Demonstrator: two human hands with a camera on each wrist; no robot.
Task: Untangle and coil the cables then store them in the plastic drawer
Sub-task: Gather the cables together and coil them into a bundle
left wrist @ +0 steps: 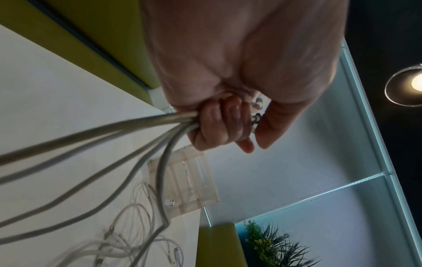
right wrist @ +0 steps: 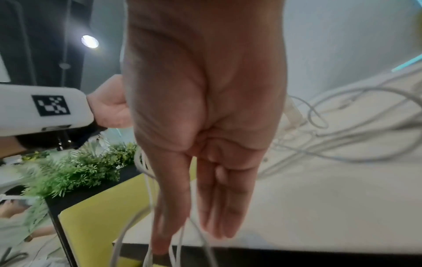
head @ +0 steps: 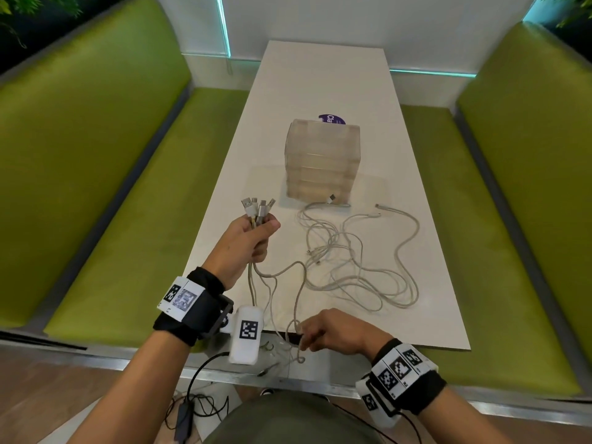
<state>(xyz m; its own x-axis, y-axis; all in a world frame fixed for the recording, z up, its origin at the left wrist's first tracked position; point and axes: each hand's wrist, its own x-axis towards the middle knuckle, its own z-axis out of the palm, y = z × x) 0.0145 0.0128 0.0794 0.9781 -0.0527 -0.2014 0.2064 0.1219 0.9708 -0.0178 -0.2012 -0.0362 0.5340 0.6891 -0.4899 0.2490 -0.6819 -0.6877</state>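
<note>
My left hand (head: 256, 233) is raised above the white table (head: 320, 75) and grips a bundle of grey cables just below their plugs (head: 258, 206). In the left wrist view the left hand (left wrist: 219, 124) has its fingers curled round the strands. The cables hang down to my right hand (head: 306, 338) at the table's front edge. In the right wrist view the right hand (right wrist: 212, 207) has straight thumb and fingers, with thin cables (right wrist: 180, 240) running between them. More tangled cables (head: 352, 261) lie on the table. Behind them stands the translucent plastic drawer unit (head: 322, 161), drawers closed.
Green padded benches (head: 96, 187) flank the table on both sides. A purple round sticker (head: 331, 119) shows behind the drawer unit. One white plug (head: 331, 198) lies against the unit's base. Black wires (head: 192, 408) lie on the floor below.
</note>
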